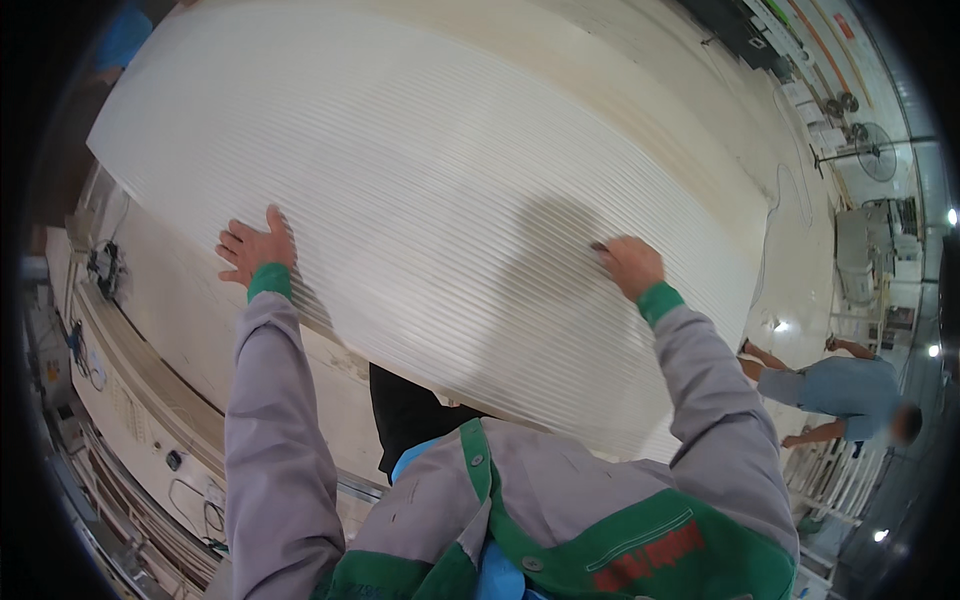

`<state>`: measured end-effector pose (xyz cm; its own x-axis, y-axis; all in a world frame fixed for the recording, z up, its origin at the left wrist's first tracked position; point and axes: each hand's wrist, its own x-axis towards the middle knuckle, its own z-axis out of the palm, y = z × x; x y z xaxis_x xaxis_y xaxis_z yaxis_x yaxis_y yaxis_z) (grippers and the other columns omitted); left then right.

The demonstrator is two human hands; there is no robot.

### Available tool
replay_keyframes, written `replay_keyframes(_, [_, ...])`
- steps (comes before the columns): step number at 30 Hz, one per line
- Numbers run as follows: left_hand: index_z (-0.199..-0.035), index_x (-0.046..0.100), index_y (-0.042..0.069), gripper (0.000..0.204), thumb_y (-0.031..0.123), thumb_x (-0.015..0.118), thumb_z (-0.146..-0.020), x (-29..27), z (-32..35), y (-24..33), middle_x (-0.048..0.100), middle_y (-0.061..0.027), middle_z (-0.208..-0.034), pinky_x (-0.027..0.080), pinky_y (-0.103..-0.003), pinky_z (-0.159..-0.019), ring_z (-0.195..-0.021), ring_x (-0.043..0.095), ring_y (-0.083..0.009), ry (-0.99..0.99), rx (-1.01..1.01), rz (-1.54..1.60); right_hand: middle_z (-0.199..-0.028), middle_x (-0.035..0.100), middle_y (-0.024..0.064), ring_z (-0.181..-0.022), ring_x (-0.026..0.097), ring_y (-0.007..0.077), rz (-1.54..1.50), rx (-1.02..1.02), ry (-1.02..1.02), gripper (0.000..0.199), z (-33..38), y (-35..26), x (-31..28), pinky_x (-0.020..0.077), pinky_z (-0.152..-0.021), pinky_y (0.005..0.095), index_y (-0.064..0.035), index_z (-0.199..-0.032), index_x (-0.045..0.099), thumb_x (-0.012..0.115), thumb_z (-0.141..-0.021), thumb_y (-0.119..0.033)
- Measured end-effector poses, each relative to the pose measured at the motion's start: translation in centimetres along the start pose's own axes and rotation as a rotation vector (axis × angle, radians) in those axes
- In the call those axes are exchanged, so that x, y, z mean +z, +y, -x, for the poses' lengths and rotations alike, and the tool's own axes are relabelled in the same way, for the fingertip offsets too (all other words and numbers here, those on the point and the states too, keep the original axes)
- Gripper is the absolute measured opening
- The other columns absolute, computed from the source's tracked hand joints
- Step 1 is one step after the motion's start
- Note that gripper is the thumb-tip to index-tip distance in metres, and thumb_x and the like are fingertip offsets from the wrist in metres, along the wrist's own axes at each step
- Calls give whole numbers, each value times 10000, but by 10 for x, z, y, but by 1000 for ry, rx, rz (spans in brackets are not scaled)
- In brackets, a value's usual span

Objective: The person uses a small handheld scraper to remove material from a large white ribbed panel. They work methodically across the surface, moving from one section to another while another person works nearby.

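Note:
A large white panel (pixel 400 190) with close parallel grooves lies flat in front of me and fills most of the view. My left hand (pixel 258 248) is spread open, resting on the panel near its left edge, with nothing in it. Over the right part of the grooves, my right hand (pixel 634 265) is closed, its fingers pinched around a small dark object (pixel 598 246). Only the tip of that object shows, so its kind cannot be made out. A shadow falls on the grooves beside this hand.
A person in a blue-grey shirt (pixel 850 398) stands at the right. Beyond the panel's right side are a standing fan (pixel 875 152) and a cable (pixel 764 265). A long bench or rail (pixel 150 370) runs along the left. Part of something blue (pixel 124 38) shows at the far left corner.

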<state>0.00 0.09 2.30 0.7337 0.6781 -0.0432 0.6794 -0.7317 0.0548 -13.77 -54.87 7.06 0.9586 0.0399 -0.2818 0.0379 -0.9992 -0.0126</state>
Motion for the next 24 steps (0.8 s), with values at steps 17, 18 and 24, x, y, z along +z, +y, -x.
replay_keyframes(17, [-1450, 520, 58, 462, 302, 542, -1058, -25, 237, 84, 664, -126, -1200, 530, -314, -876, -1074, 613, -136, -1200, 763, 1113, -1039, 688, 139, -961, 662, 340, -893, 399, 747, 262, 10, -243, 23, 547, -806, 423, -98, -1161, 702, 690, -927, -215])
replay_keyframes(18, [-1444, 520, 56, 447, 289, 536, -1063, -26, 218, 82, 654, -130, -1210, 520, -316, -897, -1084, 605, -143, -1254, 607, 1166, -1060, 687, 141, -994, 654, 341, -948, 330, 699, 272, 2, -259, 13, 547, -829, 425, -94, -1161, 700, 704, -912, -204])
replay_keyframes(24, [-1227, 623, 40, 311, 281, 577, -1037, -11, 25, 97, 650, -175, -1124, 522, -402, -881, -1031, 638, -331, -659, 1195, 727, -1166, 670, 179, -1120, 619, 372, -799, 307, 472, 344, -34, -275, 14, 521, -955, 458, -74, -1221, 677, 726, -893, -164])
